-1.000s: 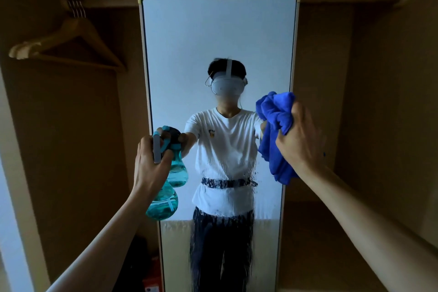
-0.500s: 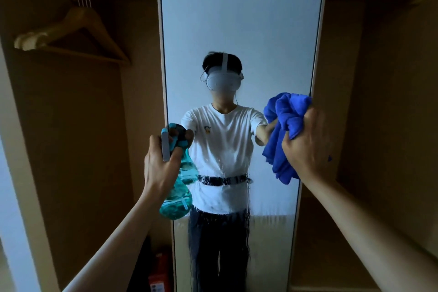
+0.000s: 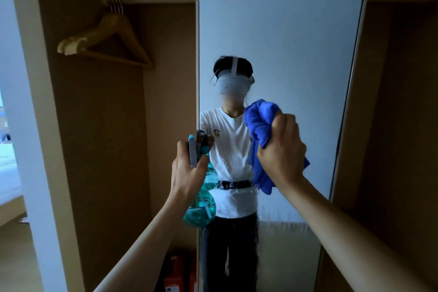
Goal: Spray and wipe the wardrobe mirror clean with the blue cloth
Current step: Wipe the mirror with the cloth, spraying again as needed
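Observation:
A tall mirror (image 3: 296, 42) with a pale frame stands inside the wardrobe, and wet streaks run down its lower half. My left hand (image 3: 188, 173) grips the neck of a teal spray bottle (image 3: 201, 211), held upright at the mirror's left edge with its nozzle facing the glass. My right hand (image 3: 282, 151) holds the bunched blue cloth (image 3: 258, 125) in front of the middle of the mirror. Whether the cloth touches the glass I cannot tell.
A wooden hanger (image 3: 106, 40) hangs from the rail at the upper left. The wardrobe's brown side panels close in on both sides. A red object (image 3: 176, 272) sits on the floor by the mirror's lower left. A white door frame (image 3: 28, 125) stands at the far left.
The view has swung left, so the mirror now sits further right in frame. My right hand with the cloth has moved from the mirror's right edge in over the glass. My left hand still grips the bottle.

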`<state>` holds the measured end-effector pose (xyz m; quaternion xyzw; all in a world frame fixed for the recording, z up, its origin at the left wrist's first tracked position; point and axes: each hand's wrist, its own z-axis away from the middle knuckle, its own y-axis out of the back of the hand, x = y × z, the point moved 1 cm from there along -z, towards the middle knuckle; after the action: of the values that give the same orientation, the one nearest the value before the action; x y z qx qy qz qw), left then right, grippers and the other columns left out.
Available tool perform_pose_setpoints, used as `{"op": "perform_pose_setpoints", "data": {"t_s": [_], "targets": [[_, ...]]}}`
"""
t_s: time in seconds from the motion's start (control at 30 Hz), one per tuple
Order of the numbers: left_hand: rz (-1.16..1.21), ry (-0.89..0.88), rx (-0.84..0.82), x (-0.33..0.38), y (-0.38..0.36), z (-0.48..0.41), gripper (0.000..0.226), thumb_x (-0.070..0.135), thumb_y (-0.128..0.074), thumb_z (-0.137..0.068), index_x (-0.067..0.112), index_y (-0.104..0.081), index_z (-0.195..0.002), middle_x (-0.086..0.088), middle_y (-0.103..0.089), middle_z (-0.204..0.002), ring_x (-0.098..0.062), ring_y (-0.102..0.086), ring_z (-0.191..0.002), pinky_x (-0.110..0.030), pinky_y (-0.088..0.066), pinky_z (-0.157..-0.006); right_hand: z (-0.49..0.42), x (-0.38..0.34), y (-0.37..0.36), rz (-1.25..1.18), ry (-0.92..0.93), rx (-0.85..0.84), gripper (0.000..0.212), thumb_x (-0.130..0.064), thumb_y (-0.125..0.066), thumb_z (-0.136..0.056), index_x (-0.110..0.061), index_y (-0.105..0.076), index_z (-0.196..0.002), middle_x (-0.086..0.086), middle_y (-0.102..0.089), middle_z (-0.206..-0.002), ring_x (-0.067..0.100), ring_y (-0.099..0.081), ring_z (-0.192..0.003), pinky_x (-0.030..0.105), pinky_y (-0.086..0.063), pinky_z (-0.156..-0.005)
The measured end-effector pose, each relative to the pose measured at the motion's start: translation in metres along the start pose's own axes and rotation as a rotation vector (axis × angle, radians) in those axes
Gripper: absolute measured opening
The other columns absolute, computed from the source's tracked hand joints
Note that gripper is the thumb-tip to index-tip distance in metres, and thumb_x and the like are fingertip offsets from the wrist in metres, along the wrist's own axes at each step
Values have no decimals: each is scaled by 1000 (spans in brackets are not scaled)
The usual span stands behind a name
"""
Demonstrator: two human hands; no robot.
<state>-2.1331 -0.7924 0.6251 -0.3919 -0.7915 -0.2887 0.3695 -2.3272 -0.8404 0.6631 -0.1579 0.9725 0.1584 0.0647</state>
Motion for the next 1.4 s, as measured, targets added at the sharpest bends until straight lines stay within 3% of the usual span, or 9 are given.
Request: {"op": "perform_pose_setpoints", "data": {"t_s": [0.23,0.37,0.57,0.7,0.9,1.0,1.13,1.3,1.4], "targets": [[39,54,-55,-2,12,-4,20,9,-58,-93,4,-46,-108,-8,-52,-89,-16,-45,-66,-12,-37,-46,13,-70,-26,19,146,20,35,-18,-62,-86,-6,-47,-115,11,-55,-92,27,-57,-76,33,-45,-56],[72,75,-63,-2,16,-6,17,11,-54,-95,4,-44,-106,-6,-53,-88,-16,-46,-69,-24,-41,-57,20,-101,-42,-85,140,-63,26,-22,-43,-95,-9,-42,-117,11,-53,-96,26,-57,-82,34,-49,-62],[85,87,-72,-6,18,-8,17,13,-54,-96,4,-46,-109,-7,-58,-94,-17,-51,-75,-36,-46,-66,20,-105,-40,-178,142,-82,31,-26,-38,-95,-7,-44,-118,11,-55,-99,26,-60,-82,32,-51,-59],[118,91,-53,-6,15,-5,16,13,-55,-97,7,-47,-110,-6,-58,-94,-16,-50,-74,-33,-45,-64,16,-96,-36,-267,194,-115,29,-25,-46,-92,-11,-37,-115,14,-55,-98,30,-60,-79,38,-52,-54],[59,75,-52,-6,9,0,18,9,-57,-95,6,-46,-109,-8,-55,-90,-18,-49,-67,-34,-44,-59,10,-61,-14,-142,217,-21,40,-12,-71,-81,-1,-52,-114,16,-61,-94,33,-63,-78,34,-50,-58],[56,76,-44,-6,8,0,20,8,-58,-94,5,-44,-109,-10,-55,-89,-19,-49,-68,-36,-43,-59,8,-33,-4,-163,155,-38,41,-8,-68,-82,-7,-43,-114,17,-58,-97,39,-61,-78,36,-49,-56],[32,72,-17,-7,2,1,22,8,-58,-94,4,-43,-110,-7,-52,-86,-19,-47,-67,-32,-39,-55,5,10,6,-164,-5,-108,37,-11,-61,-88,-2,-48,-121,16,-54,-110,39,-59,-93,42,-51,-60],[-44,88,74,-6,-17,5,24,13,-61,-91,11,-39,-102,-6,-55,-88,-23,-53,-71,-36,-40,-61,4,56,20,-86,-44,-48,34,-12,-64,-89,0,-49,-118,19,-55,-108,40,-61,-88,31,-39,-60],[-50,106,126,-5,-25,7,26,14,-61,-90,11,-38,-101,-6,-54,-88,-22,-51,-70,-36,-38,-60,-1,81,34,-16,-67,9,28,-18,-64,-89,0,-54,-109,18,-58,-96,35,-60,-79,28,-33,-62]]}}
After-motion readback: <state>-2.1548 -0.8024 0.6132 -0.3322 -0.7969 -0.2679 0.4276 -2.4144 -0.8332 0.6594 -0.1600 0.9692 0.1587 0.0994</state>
